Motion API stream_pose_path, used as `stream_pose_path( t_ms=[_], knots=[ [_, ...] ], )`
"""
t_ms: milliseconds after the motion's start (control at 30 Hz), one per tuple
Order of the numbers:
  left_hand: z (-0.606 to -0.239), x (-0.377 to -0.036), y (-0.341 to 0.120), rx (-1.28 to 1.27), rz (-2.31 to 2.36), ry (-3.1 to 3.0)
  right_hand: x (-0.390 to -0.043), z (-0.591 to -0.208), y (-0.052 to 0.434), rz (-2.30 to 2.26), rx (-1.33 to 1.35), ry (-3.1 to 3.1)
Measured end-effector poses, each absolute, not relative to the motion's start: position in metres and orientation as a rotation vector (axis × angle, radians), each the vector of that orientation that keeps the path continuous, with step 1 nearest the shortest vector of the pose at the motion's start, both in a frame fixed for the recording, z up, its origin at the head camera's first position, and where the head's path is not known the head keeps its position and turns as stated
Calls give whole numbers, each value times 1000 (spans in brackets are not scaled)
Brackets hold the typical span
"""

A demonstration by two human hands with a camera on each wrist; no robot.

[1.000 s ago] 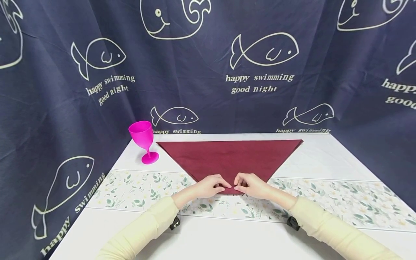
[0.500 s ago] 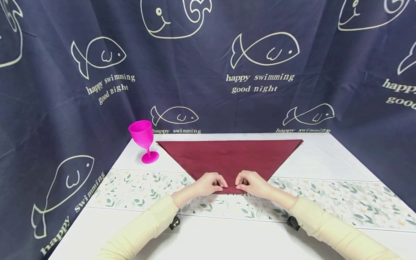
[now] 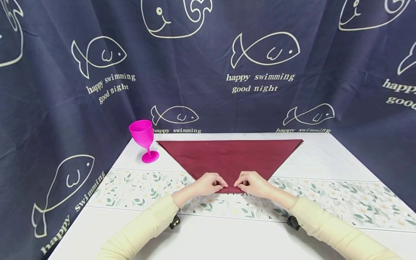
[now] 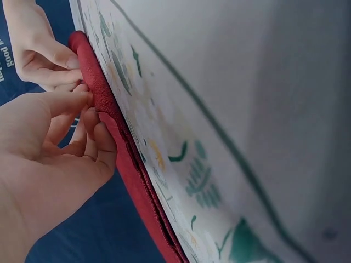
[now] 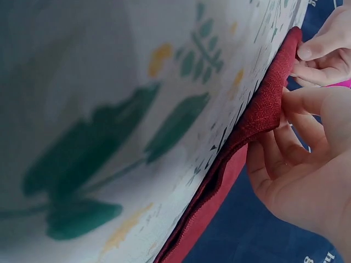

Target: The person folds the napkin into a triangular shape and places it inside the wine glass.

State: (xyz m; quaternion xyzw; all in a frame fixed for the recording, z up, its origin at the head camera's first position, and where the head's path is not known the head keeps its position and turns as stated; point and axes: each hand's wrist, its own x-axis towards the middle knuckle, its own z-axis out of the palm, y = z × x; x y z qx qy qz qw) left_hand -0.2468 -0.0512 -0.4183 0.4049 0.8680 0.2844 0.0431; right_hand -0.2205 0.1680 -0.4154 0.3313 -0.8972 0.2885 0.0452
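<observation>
Both hands, left hand and right hand, pinch the near tip of the maroon napkin, a triangle on the desk. An uneven pull would likely skew the fold. A pink goblet stands at ten o'clock.

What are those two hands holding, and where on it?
Both the left hand and the right hand pinch the dark red napkin at its near point, where the tip is folded over.

A dark blue curtain printed with white fish hangs behind a white table, apparently crossed by a floral runner.
</observation>
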Motion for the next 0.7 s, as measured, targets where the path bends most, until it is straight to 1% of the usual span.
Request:
stream_pose_path(
  t_ms=[267,700],
  knots=[
    [-420,-247,-51,1184,883,2592,-220,-416,169,913,1037,-2740],
    [-418,-247,-53,1251,730,2616,-220,-417,172,948,1050,-2790]
  ],
)
